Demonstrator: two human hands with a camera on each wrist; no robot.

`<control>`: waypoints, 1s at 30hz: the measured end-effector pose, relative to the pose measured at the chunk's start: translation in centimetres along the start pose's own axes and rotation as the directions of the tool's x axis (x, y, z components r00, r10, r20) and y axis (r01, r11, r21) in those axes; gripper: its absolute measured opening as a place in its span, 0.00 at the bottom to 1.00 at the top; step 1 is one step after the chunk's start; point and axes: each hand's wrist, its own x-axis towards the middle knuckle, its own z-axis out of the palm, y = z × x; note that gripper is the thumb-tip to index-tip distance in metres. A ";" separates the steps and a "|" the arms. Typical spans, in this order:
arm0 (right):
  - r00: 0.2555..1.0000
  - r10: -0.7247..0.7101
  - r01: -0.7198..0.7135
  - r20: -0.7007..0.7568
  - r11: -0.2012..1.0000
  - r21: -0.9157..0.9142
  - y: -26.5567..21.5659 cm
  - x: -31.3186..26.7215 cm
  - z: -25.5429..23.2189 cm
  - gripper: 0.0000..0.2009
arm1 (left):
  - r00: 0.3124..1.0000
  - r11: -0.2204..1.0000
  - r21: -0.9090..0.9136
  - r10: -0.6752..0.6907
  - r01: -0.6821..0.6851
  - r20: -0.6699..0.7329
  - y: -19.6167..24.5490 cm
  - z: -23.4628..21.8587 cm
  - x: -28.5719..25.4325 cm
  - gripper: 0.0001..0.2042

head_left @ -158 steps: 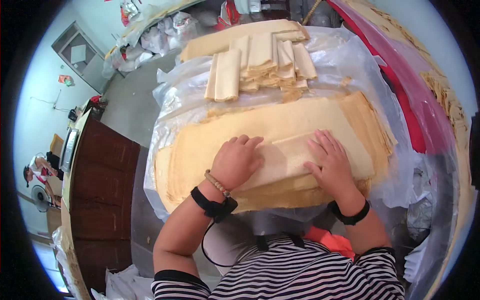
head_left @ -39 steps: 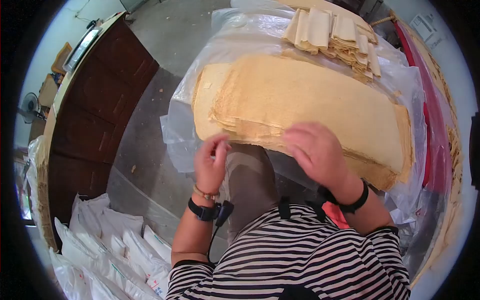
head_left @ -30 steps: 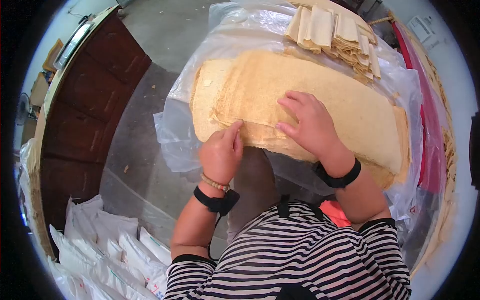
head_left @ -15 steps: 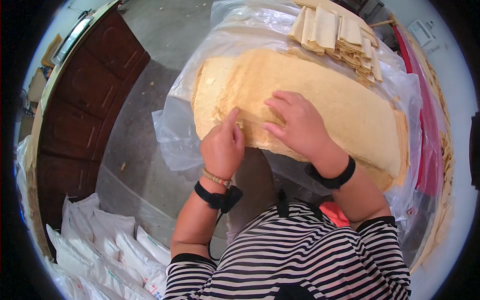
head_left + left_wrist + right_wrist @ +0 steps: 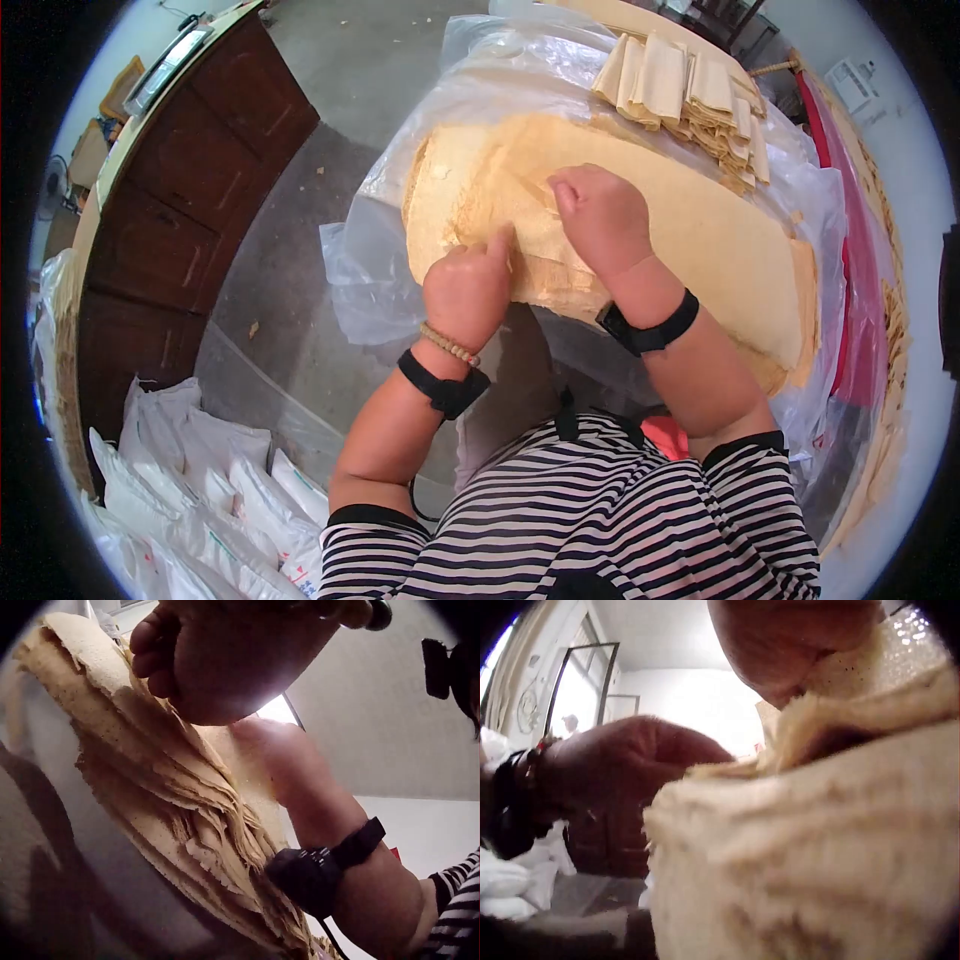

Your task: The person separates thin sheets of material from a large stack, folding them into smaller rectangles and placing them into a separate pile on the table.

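Observation:
A wide stack of thin, pale-yellow sheets that look like tofu skin [image 5: 700,250] lies before me in the head view. My right hand [image 5: 605,222] is over its middle, fingers curled, pinching a raised fold of the top sheet [image 5: 535,185]. At the near edge rests my left hand [image 5: 466,292], index finger stretched over the sheets and the other fingers curled. In the left wrist view the curled fingers of the left hand [image 5: 225,660] lie close over layered, ragged sheet edges [image 5: 172,787]. Whether its hidden thumb pinches a sheet I cannot tell.
Folded sheets [image 5: 660,80] are piled at the stack's far side. Clear plastic film [image 5: 375,265] covers the table beneath. White sacks [image 5: 250,500] stand on the floor at lower left, near a dark red-brown cabinet [image 5: 190,190]. Red cloth [image 5: 815,120] runs along the right side.
Earlier, both hands lay on a folded sheet; that fold is gone from the stack. Over the last second, my right hand's fingers have curled in, raising a fold, and my left hand has moved slightly right.

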 end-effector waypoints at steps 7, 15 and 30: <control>0.955 0.274 -0.287 0.115 0.950 0.124 0.2 -0.2 0.4 0.14 | 0.973 0.967 -0.106 0.228 -0.230 -0.024 2.0 -1.3 3.9 0.10; 0.793 0.591 -0.566 0.149 0.623 0.541 3.8 -0.4 -0.1 0.15 | 0.957 0.949 -0.130 0.279 -0.288 -0.079 2.2 2.4 4.6 0.11; 0.688 0.715 -0.521 0.126 0.365 0.772 5.0 -2.2 -0.4 0.14 | 0.974 0.861 -0.459 -0.172 0.220 0.145 0.9 3.8 11.7 0.19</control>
